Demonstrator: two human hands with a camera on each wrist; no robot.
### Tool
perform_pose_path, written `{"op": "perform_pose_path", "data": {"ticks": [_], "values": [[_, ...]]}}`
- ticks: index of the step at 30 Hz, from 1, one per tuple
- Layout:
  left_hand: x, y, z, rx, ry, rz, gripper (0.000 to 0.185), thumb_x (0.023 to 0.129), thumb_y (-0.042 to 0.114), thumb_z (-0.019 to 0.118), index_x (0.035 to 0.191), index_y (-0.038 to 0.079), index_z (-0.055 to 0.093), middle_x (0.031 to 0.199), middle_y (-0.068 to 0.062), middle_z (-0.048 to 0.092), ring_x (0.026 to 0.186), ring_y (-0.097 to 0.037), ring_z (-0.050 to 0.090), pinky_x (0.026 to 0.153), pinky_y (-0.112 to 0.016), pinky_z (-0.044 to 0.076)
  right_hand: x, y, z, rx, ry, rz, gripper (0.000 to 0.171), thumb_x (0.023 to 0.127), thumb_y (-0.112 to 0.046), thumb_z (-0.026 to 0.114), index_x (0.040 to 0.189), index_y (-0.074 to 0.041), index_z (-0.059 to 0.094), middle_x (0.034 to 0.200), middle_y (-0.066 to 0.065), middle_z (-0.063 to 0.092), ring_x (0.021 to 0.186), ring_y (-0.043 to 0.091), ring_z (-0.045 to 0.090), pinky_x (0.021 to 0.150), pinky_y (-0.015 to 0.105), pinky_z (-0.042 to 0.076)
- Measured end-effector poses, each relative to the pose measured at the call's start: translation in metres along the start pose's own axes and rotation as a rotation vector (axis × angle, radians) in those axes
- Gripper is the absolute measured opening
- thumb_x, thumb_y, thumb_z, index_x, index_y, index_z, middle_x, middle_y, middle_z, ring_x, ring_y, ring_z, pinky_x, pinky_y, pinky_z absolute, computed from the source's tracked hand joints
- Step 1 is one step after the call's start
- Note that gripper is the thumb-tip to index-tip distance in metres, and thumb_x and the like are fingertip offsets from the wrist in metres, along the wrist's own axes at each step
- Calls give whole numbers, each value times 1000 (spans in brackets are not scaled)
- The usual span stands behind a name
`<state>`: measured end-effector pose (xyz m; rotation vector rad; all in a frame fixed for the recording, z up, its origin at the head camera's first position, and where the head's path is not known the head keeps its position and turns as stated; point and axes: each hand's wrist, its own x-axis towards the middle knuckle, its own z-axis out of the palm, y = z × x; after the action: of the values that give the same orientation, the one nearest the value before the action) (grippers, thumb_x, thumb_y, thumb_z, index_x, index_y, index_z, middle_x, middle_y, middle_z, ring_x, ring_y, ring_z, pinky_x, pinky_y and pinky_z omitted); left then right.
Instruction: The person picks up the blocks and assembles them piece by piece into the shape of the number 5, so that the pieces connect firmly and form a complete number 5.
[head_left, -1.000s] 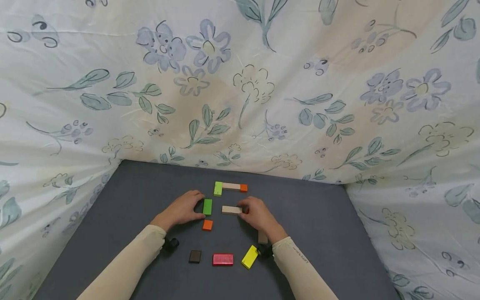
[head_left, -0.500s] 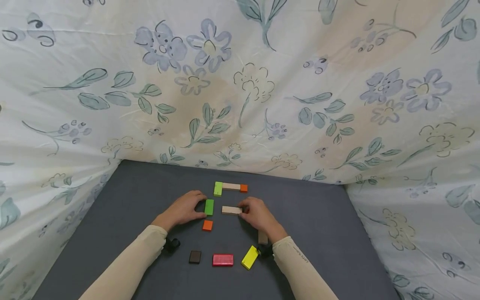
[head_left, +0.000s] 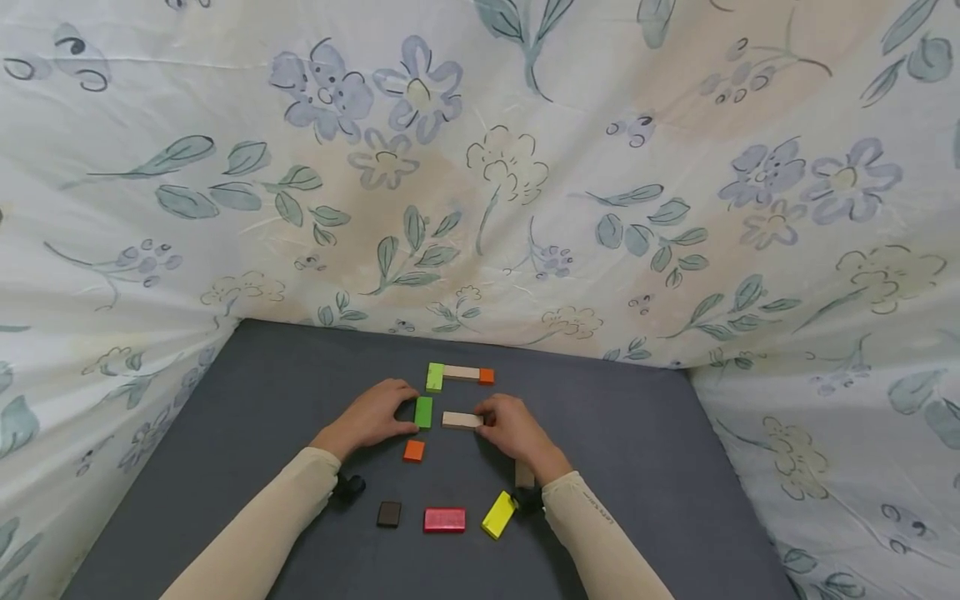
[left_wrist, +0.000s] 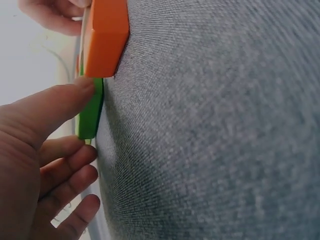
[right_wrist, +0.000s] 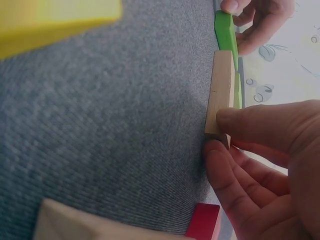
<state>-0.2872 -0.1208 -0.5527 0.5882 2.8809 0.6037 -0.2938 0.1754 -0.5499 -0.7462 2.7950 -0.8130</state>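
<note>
My left hand [head_left: 375, 417] pinches a green block [head_left: 423, 412] between thumb and index finger, one at each end; the other fingers spread past it in the left wrist view. My right hand [head_left: 515, 429] holds the right end of a pale wooden block [head_left: 461, 420], its thumb on the near long side in the right wrist view. A short gap lies between the green block and the wooden one. Just below the green block lies an orange block [head_left: 413, 451], also seen large as an orange block [left_wrist: 106, 37] in the left wrist view.
Behind, a light green block [head_left: 434, 377], a wooden block [head_left: 461, 373] and an orange block [head_left: 487, 377] form a row. Nearer lie a dark brown block [head_left: 388, 514], a red block [head_left: 444, 520], a yellow block [head_left: 498, 514] and another wooden block [head_left: 523, 474] beneath the right wrist. Floral cloth surrounds the grey table.
My left hand has slid the green block a little to the right, narrowing its gap to the wooden block. The right hand has stayed put on the wooden block.
</note>
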Motion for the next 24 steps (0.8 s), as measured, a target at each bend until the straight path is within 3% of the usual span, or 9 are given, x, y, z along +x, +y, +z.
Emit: {"op": "perform_pose_path", "data": {"ticks": [10, 24], "values": [[4, 5, 0, 9, 19, 11, 66, 93, 39, 89, 146, 5, 68, 143, -16, 64, 134, -35, 59, 112, -55, 48, 2, -4, -2, 0, -9, 7, 23, 97, -9, 82, 121, -6, 82, 108, 4, 71, 87, 14, 64, 76, 33, 60], [10, 6, 1, -13, 25, -8, 66, 91, 38, 91, 144, 4, 70, 141, -16, 67, 135, -36, 59, 118, -61, 38, 4, -5, -3, 9, -23, 4, 24, 98, -9, 82, 122, -6, 81, 109, 5, 71, 90, 15, 64, 80, 35, 60]]}}
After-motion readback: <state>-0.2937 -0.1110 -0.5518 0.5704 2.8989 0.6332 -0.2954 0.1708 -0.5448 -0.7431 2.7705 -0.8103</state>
